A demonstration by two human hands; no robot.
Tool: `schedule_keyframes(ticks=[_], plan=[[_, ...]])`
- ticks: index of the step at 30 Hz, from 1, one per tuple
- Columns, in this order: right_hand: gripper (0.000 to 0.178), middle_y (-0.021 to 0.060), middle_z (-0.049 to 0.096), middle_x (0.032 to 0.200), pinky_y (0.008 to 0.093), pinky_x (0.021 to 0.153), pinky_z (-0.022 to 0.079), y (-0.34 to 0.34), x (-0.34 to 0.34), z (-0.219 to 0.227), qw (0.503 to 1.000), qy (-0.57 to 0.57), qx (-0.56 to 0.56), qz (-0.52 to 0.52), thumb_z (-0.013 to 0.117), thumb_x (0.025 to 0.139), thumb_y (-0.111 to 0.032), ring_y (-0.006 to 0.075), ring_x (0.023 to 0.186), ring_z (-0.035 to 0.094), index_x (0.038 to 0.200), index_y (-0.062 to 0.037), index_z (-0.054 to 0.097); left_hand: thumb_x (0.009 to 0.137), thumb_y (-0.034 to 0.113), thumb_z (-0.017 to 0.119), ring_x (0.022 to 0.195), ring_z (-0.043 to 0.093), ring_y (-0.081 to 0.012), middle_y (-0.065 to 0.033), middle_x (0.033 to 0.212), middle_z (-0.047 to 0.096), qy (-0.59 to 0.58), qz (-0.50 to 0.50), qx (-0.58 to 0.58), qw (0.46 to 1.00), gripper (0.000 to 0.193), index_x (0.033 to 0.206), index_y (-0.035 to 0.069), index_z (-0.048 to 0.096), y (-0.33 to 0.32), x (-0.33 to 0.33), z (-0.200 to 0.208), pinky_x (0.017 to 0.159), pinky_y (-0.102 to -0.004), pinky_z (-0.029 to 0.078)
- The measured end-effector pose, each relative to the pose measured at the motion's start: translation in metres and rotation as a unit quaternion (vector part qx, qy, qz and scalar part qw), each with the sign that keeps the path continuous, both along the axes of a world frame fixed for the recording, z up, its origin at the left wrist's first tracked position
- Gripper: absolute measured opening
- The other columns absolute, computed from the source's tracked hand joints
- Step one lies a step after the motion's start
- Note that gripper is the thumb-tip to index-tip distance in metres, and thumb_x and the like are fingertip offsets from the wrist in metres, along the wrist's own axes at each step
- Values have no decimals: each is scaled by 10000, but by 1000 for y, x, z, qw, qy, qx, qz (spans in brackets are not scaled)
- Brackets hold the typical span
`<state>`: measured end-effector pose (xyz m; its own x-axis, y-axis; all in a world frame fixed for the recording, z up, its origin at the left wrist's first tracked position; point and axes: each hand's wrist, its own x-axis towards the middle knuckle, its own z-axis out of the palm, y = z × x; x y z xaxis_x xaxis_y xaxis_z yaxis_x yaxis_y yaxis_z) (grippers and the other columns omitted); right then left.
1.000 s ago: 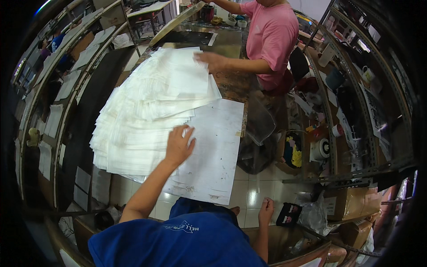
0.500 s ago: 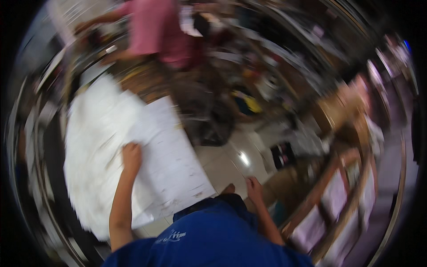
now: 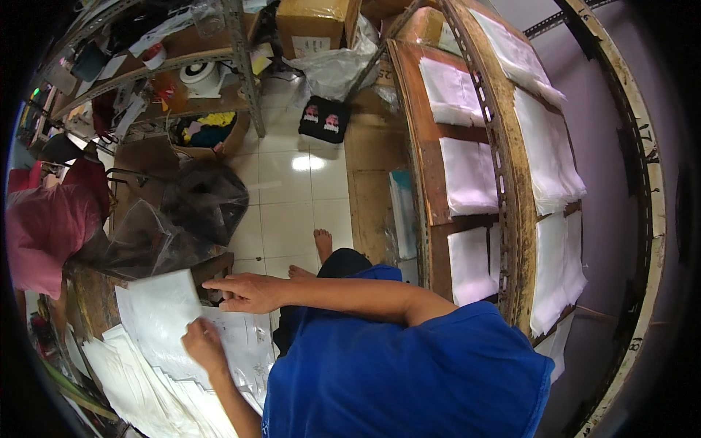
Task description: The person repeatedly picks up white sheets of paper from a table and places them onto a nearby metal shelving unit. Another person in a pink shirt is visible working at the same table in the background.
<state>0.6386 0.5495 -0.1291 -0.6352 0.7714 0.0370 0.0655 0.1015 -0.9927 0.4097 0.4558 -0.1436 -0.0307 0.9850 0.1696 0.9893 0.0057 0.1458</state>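
A white sheet (image 3: pixel 157 306), perhaps a thin stack, is raised at a slant above the table on my left. My left hand (image 3: pixel 204 344) is closed on its near right edge, fingers curled. My right hand (image 3: pixel 248 292) reaches across to the left beside the sheet's far right corner. Its index finger is stretched out and its fingers are apart, with nothing visible in them. Beneath lies a fanned pile of white sheets (image 3: pixel 139 387). Next to it, partly under my left arm, is a marked white board or sheet (image 3: pixel 248 336).
Right of me stands a shelf rack (image 3: pixel 522 219) with stacks of white sheets. A person in pink (image 3: pixel 55 226) is at far left. Dark plastic bags (image 3: pixel 208 201), a folded black cloth (image 3: pixel 323 120), a cardboard box (image 3: pixel 314 25) and a cluttered metal shelf (image 3: pixel 175 73) lie ahead.
My view has swung to the right. My right hand has come from my right side across to the sheet. My left hand, earlier resting on the pile, now holds a sheet up.
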Motion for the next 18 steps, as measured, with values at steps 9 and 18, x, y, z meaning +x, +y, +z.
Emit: schedule_keyframes(ticks=[9, 18], plan=[[211, 177, 622, 849, 452, 736, 473, 19, 107, -25, 964, -158, -5, -215, 550, 863, -211, 396, 815, 593, 943, -29, 620, 796, 130, 658, 701, 551, -303, -123, 768, 564, -134, -232, -70, 961, 139, 878, 43, 588, 87, 177, -5, 648, -424, 399], [238, -68, 476, 706, 184, 498, 346, 21, 401, -55, 774, -236, -71, -583, 589, 897, -86, 13, 598, 419, 1118, -73, 500, 808, 147, 670, 755, 578, -271, -109, 809, 596, -212, -287, -187, 915, 232, 1001, 21, 641, 64, 206, -14, 698, -384, 419]])
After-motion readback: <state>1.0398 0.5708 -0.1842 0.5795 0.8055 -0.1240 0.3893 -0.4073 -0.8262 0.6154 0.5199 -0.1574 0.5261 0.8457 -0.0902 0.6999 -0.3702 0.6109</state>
